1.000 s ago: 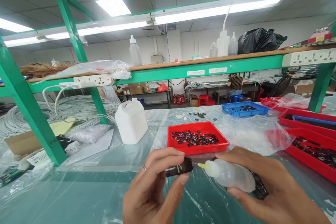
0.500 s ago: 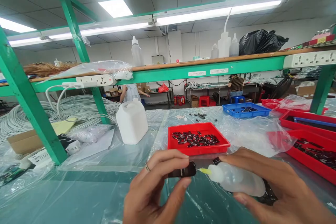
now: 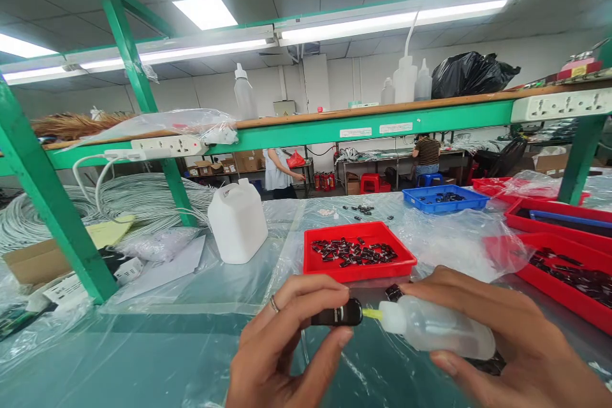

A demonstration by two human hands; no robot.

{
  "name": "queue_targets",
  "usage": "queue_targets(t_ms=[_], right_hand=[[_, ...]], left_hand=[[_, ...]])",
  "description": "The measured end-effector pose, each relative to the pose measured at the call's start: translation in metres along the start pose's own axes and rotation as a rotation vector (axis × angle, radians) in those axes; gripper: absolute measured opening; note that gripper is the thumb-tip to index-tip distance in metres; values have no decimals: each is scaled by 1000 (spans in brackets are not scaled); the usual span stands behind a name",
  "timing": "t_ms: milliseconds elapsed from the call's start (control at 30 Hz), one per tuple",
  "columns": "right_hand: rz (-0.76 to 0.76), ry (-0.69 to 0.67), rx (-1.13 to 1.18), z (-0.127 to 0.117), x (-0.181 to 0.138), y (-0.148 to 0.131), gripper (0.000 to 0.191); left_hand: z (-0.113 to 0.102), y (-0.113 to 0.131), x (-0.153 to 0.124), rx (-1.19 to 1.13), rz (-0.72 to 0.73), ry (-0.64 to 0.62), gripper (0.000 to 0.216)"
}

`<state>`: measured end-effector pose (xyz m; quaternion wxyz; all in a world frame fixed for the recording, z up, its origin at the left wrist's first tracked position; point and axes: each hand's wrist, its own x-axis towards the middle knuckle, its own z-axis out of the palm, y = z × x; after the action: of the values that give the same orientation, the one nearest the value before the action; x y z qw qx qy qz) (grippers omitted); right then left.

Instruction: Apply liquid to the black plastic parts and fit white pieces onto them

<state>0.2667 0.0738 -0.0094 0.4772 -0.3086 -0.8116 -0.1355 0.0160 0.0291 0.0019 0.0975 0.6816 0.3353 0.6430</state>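
Observation:
My left hand (image 3: 282,350) pinches a small black capsule-shaped part (image 3: 337,316) between thumb and fingers, held level above the plastic-covered table. My right hand (image 3: 502,344) grips a translucent squeeze bottle (image 3: 440,329) lying sideways. Its yellow nozzle tip (image 3: 370,313) touches the right end of the black part. More dark parts sit under my right palm, mostly hidden. Just beyond both hands stands a red tray (image 3: 358,268) holding several similar black parts.
A white jug (image 3: 238,221) stands left of the red tray. A blue tray (image 3: 444,199) and more red trays (image 3: 564,248) lie to the right. Green frame posts (image 3: 52,204), coiled grey cable and a cardboard box fill the left. A person stands in the background.
Both hands have shifted slightly right, and the nozzle tip has closed the small gap to the black part. The person in the background has walked to the right.

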Motion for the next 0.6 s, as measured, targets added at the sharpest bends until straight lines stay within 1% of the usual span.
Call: queue_targets(t_ms=[67, 133, 200, 267, 333, 400, 533, 600], right_hand=[[13, -24, 7, 0, -3, 2, 38], [11, -41, 5, -1, -5, 2, 39], [11, -37, -1, -3, -6, 2, 38], [46, 1, 38, -5, -4, 1, 39], [135, 25, 175, -7, 0, 0, 40], [225, 28, 380, -7, 4, 1, 37], [378, 42, 768, -4, 5, 8, 36], [467, 4, 954, -1, 4, 12, 36]], left_hand=[[-1, 0, 0, 13, 0, -5, 26], [-3, 0, 0, 26, 13, -40, 28], [-3, -1, 0, 22, 16, -64, 29], [0, 0, 0, -6, 8, -41, 27], [5, 0, -2, -41, -2, 16, 23], [12, 0, -4, -72, 1, 44, 19], [23, -3, -10, -92, 34, 48, 16], [23, -6, -11, -48, 54, 48, 18]])
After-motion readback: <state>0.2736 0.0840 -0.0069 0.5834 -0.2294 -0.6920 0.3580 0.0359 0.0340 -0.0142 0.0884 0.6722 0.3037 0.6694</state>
